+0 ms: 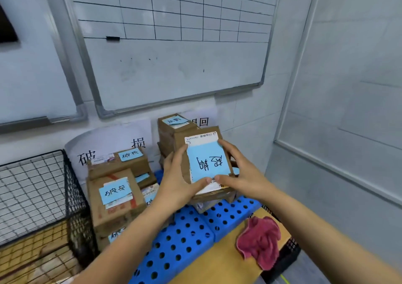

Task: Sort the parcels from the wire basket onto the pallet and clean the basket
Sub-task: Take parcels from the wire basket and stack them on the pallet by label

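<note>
Grip is sound: your left hand (180,182) and right hand (242,172) clasp the cardboard parcel (207,164) with the blue note by its side edges, thumbs on the near edge, atop the right-hand stack (171,131) near the far edge of the blue pallet (180,240). Whether it rests yet is unclear. Set it flat, square it with that stack, then let go. The wire basket (32,196) waits off the pallet's left edge.

A head-worn camera looks forward and down, close over the pallet (185,240).
</note>
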